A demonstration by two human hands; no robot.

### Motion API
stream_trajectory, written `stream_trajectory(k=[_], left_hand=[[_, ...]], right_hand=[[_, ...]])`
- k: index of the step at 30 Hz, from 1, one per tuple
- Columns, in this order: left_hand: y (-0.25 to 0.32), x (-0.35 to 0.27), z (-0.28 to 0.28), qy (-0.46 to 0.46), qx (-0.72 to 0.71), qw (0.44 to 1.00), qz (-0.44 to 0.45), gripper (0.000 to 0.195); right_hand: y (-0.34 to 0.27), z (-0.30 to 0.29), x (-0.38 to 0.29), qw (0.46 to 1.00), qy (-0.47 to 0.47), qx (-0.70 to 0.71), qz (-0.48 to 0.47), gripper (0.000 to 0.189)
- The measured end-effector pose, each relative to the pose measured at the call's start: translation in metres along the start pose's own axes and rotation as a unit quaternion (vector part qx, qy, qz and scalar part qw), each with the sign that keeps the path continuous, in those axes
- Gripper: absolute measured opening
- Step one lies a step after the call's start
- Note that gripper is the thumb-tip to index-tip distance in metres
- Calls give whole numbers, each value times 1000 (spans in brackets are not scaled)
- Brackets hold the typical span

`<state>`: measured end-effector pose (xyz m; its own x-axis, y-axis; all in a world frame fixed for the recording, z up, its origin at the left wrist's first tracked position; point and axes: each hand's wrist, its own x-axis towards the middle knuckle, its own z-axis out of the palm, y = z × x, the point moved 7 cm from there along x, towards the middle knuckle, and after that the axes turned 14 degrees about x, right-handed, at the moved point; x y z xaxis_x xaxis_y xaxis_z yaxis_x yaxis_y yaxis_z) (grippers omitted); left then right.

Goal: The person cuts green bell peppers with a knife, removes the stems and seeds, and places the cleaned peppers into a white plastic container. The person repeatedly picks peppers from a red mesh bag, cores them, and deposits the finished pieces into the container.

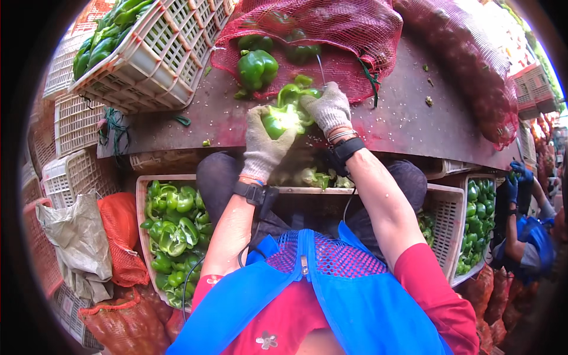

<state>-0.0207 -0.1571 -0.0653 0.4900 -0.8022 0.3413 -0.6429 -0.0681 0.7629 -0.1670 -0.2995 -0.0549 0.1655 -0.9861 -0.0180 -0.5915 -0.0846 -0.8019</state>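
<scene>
My left hand (267,140), in a pale knit glove, is closed around a cut green bell pepper (276,126) whose light inside faces up. Against its far side is my right hand (329,108), also gloved, with its thumb at the torn pepper flesh. A thin knife blade (321,69) sticks up from the right fist; its handle is hidden. Just beyond the hands, a whole green bell pepper (257,69) sits at the mouth of a red mesh sack (310,26) with more peppers inside.
A plastic crate of peppers (151,66) stands tilted on the table (213,120). A long filled mesh sack (470,66) lies at right. Below are a crate of opened peppers (141,213) and pepper scraps (317,177). A co-worker's gloved hands (517,179) are at far right.
</scene>
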Motion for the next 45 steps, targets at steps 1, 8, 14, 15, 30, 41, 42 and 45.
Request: stream_trajectory(k=[1,8,14,15,30,41,42,45], left_hand=[[-10,-2,-3,-14,-63,997,-44,65],[-46,-8,-22,35,-159,975,-153,63],[-49,-18,-10,78,-223,961,-142,74],[-46,-24,-14,86,-197,968,-132,74],[-20,-18,-12,27,-161,985,-55,78],[45,-26,-7,-62,-53,972,220,76],[51,-24,-5,-66,-45,969,233,77],[67,-2,-4,-83,-32,962,258,83]], right_hand=[[7,3,2,999,-6,34,17,63],[35,-26,-32,863,-23,490,118,23],[-130,22,-138,868,-230,440,-25,32],[-154,39,-160,868,-287,402,-45,33],[-34,2,-82,935,-90,336,68,22],[0,7,-74,845,-314,403,158,26],[2,0,-70,871,-292,372,132,25],[-3,-16,-61,882,-253,370,143,24]])
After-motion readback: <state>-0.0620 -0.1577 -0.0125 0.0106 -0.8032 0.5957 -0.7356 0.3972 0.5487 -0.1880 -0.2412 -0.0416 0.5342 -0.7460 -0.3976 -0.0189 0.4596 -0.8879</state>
